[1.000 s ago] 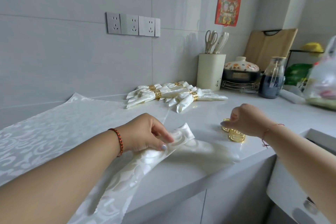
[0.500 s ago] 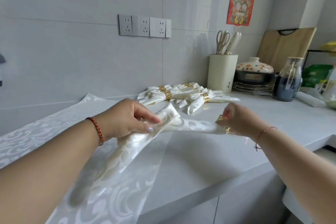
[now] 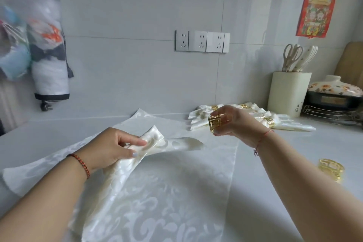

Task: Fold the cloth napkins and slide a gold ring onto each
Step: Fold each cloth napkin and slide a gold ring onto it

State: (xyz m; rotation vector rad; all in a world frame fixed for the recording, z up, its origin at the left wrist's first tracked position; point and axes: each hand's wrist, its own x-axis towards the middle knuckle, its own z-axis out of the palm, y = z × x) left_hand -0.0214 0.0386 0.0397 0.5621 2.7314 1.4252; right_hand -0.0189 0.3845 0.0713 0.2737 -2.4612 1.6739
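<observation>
Napkin (image 3: 125, 165) gripped by left hand (image 3: 110, 147), gold ring (image 3: 214, 124) pinched by right hand (image 3: 235, 122), over white counter (image 3: 294, 192).

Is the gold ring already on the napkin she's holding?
Not yet. The right hand holds the gold openwork ring in the air, apart from the folded white patterned napkin pinched by the left hand.

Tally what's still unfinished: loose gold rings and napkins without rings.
Loose gold rings: 2, held ring in the right hand, spare ring on the counter (possibly stacked).
Napkins without rings: 2, folded napkin in the left hand, flat napkin under it.
Total: 4
</observation>
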